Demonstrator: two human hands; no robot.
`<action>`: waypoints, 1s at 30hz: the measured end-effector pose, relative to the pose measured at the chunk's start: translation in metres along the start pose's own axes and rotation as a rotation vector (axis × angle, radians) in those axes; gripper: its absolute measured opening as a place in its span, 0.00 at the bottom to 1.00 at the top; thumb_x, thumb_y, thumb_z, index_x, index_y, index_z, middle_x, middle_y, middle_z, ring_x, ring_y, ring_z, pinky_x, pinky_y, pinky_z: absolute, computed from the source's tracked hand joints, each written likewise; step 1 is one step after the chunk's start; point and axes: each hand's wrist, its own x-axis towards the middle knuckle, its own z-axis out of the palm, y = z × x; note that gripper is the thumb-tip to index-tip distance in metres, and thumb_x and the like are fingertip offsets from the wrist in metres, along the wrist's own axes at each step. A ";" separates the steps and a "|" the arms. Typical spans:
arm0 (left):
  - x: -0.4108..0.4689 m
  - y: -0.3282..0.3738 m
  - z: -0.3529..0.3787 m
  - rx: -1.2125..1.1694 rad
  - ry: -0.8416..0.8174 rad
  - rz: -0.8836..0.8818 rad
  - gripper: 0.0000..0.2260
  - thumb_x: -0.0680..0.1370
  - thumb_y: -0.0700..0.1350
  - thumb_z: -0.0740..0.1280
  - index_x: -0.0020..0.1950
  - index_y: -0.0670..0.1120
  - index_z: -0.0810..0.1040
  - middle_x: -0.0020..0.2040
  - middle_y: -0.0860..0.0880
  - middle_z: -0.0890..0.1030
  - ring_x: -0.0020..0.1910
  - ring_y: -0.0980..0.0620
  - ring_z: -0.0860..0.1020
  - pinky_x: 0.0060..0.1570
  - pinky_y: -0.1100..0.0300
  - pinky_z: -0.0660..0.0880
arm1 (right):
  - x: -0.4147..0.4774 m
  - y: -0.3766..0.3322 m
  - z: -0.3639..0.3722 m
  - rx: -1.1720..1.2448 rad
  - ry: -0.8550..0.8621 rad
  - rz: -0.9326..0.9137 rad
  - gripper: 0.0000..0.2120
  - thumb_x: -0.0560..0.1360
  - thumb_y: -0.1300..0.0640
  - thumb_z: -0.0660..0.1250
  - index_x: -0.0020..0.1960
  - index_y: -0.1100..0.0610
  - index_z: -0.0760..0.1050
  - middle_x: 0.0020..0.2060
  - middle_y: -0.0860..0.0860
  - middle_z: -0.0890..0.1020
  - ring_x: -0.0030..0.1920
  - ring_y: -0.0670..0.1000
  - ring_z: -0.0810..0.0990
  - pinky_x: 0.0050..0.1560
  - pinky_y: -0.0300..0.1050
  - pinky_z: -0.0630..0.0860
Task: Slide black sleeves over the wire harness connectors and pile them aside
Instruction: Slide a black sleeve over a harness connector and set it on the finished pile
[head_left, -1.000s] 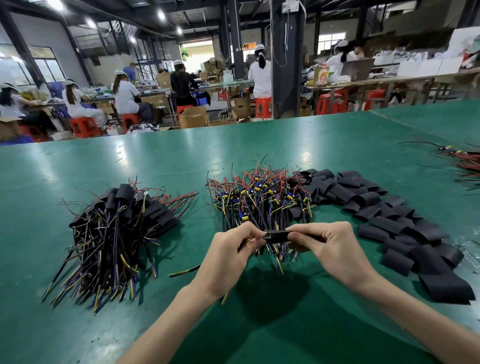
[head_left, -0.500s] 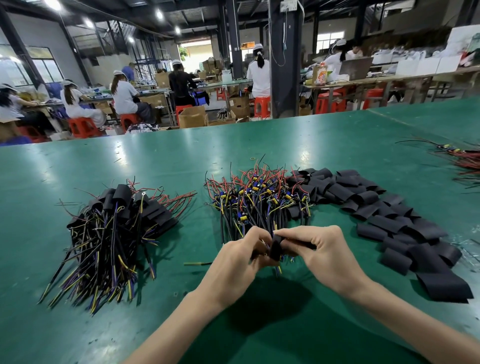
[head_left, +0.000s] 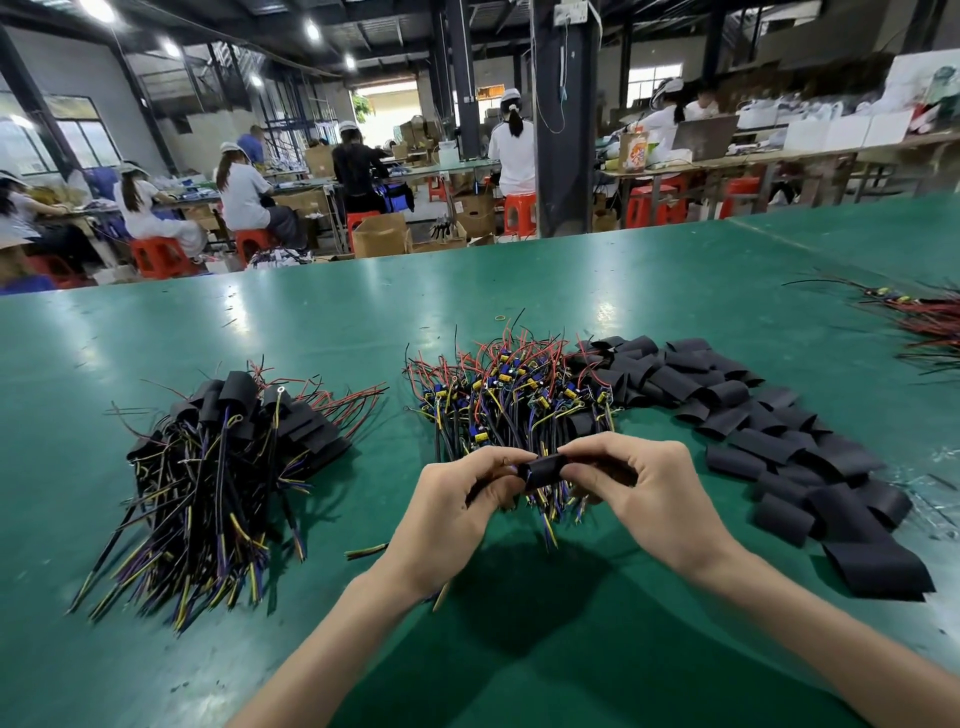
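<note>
Between my two hands, just above the green table (head_left: 519, 649), is one black sleeve (head_left: 543, 470). My left hand (head_left: 457, 512) pinches its left end and a wire harness whose yellow wire tip (head_left: 441, 601) pokes out below the wrist. My right hand (head_left: 649, 499) pinches the sleeve's right end. Behind the hands lies a pile of bare harnesses (head_left: 509, 395) with blue and yellow connectors. Loose black sleeves (head_left: 769, 436) spread to the right. A pile of sleeved harnesses (head_left: 218, 467) lies on the left.
A stray wire piece (head_left: 366, 552) lies on the table left of my left wrist. More red and black wires (head_left: 930, 325) lie at the far right edge. Beyond the table's far edge, people sit on red stools at other benches.
My hands have come closer together and risen slightly. The sleeve now sits short between the fingertips, and the wire trailing left of my left hand has drawn in.
</note>
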 end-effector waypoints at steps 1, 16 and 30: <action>0.000 -0.001 0.000 -0.008 -0.001 -0.009 0.10 0.77 0.35 0.67 0.55 0.46 0.81 0.41 0.50 0.84 0.40 0.50 0.80 0.46 0.58 0.77 | -0.001 0.000 0.001 0.006 -0.003 -0.001 0.09 0.69 0.65 0.74 0.45 0.53 0.83 0.32 0.49 0.83 0.32 0.48 0.80 0.40 0.45 0.78; -0.001 -0.005 -0.001 -0.018 0.027 -0.019 0.10 0.75 0.35 0.69 0.49 0.51 0.81 0.38 0.50 0.82 0.38 0.45 0.79 0.43 0.48 0.77 | -0.005 -0.002 0.007 0.040 -0.014 0.030 0.09 0.68 0.65 0.74 0.45 0.53 0.83 0.34 0.51 0.84 0.35 0.53 0.83 0.43 0.50 0.79; -0.001 -0.005 -0.005 0.369 0.095 0.336 0.08 0.72 0.35 0.69 0.51 0.41 0.82 0.42 0.51 0.80 0.40 0.52 0.76 0.42 0.64 0.72 | 0.004 -0.002 -0.001 0.180 -0.101 0.033 0.05 0.68 0.63 0.74 0.40 0.56 0.80 0.31 0.53 0.82 0.31 0.47 0.78 0.37 0.44 0.77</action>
